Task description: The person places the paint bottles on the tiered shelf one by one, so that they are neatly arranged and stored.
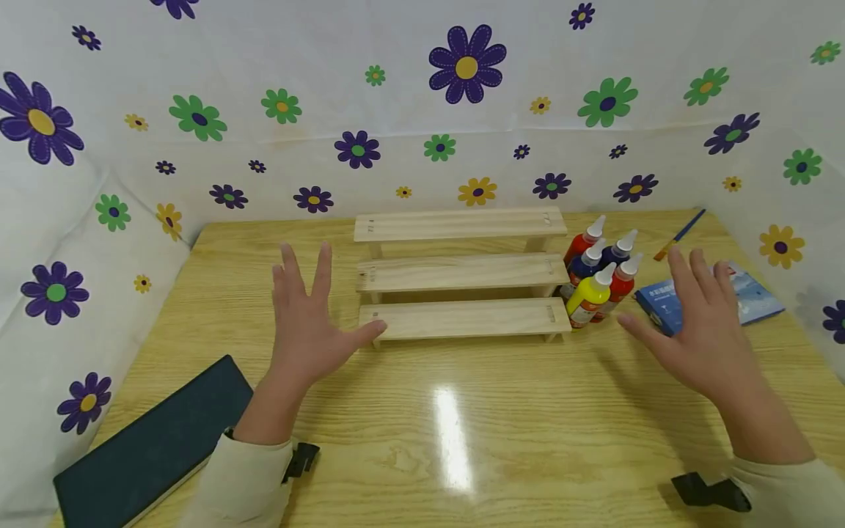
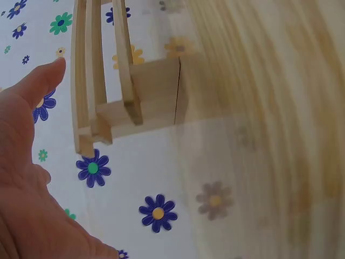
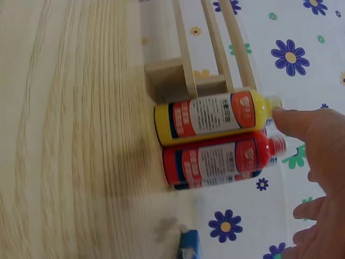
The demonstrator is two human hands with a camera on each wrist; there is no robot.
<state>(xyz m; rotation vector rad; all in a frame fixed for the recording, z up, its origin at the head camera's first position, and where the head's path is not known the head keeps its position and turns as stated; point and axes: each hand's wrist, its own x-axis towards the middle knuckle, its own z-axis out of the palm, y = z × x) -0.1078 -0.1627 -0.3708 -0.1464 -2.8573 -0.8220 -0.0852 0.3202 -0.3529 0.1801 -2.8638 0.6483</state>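
A three-step wooden rack (image 1: 462,319) stands at the back middle of the table. My left hand (image 1: 306,334) hovers by its left end, fingers spread, holding nothing. Several paint bottles with white nozzle caps, among them a yellow bottle (image 1: 587,297) and a red bottle (image 1: 620,286), stand upright against the rack's right end. To their right my right hand (image 1: 709,345) is raised with its fingers apart and nothing in it. In the right wrist view the thumb (image 3: 302,123) overlaps the yellow bottle's cap; in the head view hand and bottle look apart.
A blue flat box (image 1: 759,293) lies partly behind the right hand. Behind it lies a paintbrush (image 1: 680,235) with a blue handle. At the front left is a dark flat case (image 1: 158,440). Flower-printed white cloth (image 1: 396,110) walls the back and sides.
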